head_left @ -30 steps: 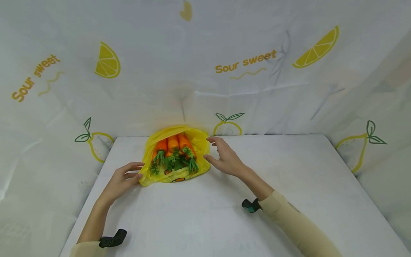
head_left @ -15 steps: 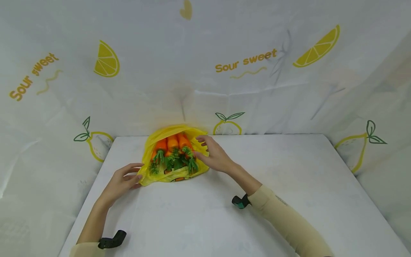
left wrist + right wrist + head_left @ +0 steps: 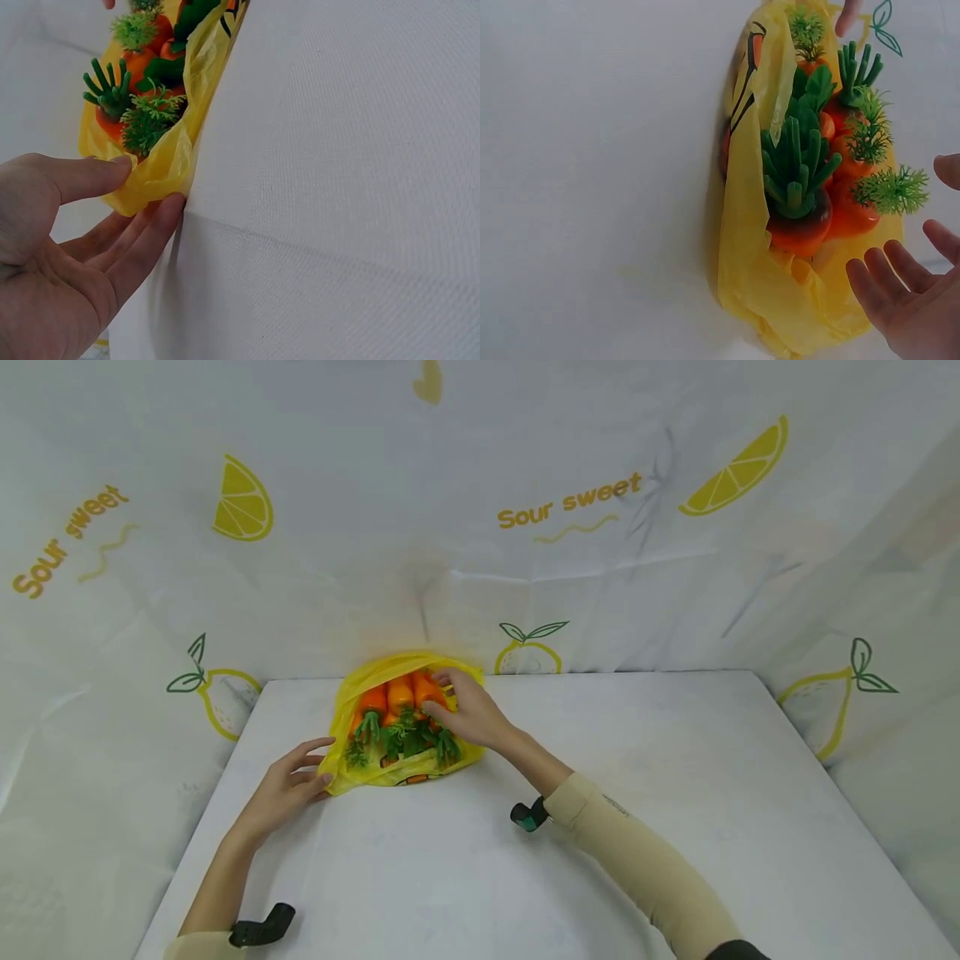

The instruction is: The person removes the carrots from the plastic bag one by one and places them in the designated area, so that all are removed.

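A yellow plastic bag [image 3: 390, 671] lies at the back left of the table, its mouth facing the person. Inside are several orange carrots [image 3: 401, 695] with green leafy tops [image 3: 154, 120], which look artificial. At the bag's left corner my left hand [image 3: 276, 797] pinches the rim, thumb on the inner side and fingers behind, as the left wrist view shows. My right hand [image 3: 474, 714] reaches over the right side of the opening, beside the rightmost carrot. Its fingers [image 3: 877, 289] are spread and slightly bent, with nothing between thumb and fingertips in the right wrist view.
The white table [image 3: 637, 760] extends to the right and front of the bag. A white sheet printed with lemons hangs behind [image 3: 465, 485] and at both sides. A dark camera mount [image 3: 262, 927] is worn on each wrist.
My right hand has moved left from beside the bag's right edge to over its opening by the carrots. My left hand stays at the bag's left corner.
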A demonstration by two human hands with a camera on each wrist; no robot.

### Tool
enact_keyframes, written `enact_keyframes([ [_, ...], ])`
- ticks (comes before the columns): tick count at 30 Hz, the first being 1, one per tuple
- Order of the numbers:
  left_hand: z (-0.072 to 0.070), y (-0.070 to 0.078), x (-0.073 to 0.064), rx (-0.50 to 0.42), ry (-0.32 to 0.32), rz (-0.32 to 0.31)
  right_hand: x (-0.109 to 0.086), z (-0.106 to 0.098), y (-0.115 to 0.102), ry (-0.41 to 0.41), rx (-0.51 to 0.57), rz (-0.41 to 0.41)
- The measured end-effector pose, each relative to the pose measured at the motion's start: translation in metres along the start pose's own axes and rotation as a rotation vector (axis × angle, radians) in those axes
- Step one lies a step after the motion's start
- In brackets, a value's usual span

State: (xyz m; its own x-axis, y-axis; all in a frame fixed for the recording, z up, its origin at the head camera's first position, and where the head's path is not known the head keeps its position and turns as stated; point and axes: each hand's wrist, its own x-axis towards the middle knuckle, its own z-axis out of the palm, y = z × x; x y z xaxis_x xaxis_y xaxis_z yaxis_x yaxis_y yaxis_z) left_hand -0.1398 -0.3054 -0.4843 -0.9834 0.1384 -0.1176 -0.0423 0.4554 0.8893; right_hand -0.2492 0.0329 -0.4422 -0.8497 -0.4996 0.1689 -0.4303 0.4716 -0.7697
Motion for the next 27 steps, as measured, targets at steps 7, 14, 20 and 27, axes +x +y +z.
enact_keyframes([
  [7, 0.0, -0.002, -0.001, -0.007, -0.01, 0.021, 0.013, 0.011, 0.001, 0.007, -0.004, 0.037],
  [14, 0.001, 0.0, -0.003, 0.022, -0.017, 0.032, 0.02, 0.018, 0.003, 0.023, -0.009, 0.078],
  [20, 0.001, 0.002, -0.003, 0.031, -0.017, 0.022, 0.023, 0.021, 0.005, 0.029, -0.022, 0.094],
  [27, 0.003, 0.002, -0.002, 0.032, -0.013, 0.012, 0.025, 0.024, 0.006, 0.052, -0.011, 0.131],
])
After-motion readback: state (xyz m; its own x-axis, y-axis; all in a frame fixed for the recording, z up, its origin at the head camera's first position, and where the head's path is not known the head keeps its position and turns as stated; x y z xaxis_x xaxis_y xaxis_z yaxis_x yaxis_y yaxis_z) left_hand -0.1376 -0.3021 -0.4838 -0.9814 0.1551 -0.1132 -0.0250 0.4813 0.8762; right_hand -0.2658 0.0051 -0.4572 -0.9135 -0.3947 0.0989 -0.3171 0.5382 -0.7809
